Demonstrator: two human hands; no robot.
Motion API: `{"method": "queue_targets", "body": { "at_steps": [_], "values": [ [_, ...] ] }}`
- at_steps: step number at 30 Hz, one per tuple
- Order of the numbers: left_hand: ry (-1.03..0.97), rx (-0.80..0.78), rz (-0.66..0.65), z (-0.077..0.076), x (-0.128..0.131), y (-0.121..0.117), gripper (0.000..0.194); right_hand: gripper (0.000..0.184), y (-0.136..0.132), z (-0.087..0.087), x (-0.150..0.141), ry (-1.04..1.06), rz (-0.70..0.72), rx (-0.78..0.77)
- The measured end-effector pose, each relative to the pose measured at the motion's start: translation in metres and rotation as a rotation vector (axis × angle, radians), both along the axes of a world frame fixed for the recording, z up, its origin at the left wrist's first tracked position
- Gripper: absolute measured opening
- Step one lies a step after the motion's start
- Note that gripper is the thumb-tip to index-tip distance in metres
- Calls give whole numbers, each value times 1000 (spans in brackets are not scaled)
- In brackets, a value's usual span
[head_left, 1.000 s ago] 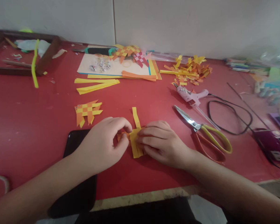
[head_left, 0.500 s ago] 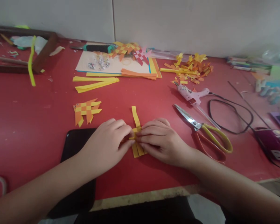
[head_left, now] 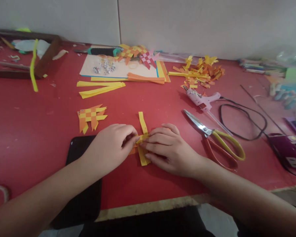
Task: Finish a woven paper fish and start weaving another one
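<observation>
Yellow paper strips (head_left: 143,157), with a bit of orange among them, lie crossed on the red table in front of me. My left hand (head_left: 114,141) pinches the strips' left side between thumb and fingertips. From the right, my right hand (head_left: 174,148) holds the strips down with its fingers, which hide much of the crossing. One yellow strip sticks out above the hands and others extend below. To the upper left lies a woven orange-and-yellow paper fish (head_left: 90,115). A black slab like a phone or tablet (head_left: 88,200) is partly under my left forearm.
Scissors (head_left: 207,131) and a pink glue gun (head_left: 203,100) with a black cord lie to the right. Behind are loose yellow strips (head_left: 101,88), orange strips (head_left: 145,78), a pile of paper scraps (head_left: 204,70) and a pink woven fish (head_left: 148,59). A wooden frame (head_left: 50,51) stands back left.
My left fingers have shifted slightly up and changed their pinch on the strips. An orange strip end now shows below them. My right hand stays nearly in place.
</observation>
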State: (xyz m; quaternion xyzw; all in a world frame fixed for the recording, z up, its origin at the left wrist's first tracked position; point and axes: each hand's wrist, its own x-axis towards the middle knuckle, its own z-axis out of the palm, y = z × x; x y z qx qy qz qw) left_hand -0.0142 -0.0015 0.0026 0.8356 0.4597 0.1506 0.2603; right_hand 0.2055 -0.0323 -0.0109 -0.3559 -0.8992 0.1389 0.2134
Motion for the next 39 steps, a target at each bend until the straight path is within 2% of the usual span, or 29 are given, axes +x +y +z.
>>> {"method": "queue_targets", "body": {
  "at_steps": [15, 39],
  "values": [
    [44, -22, 21, 1, 1, 1, 15, 20, -2, 0, -3, -58, 11, 117],
    [13, -20, 92, 1, 2, 3, 17, 22, -3, 3, -5, -83, -4, 82]
  ]
}}
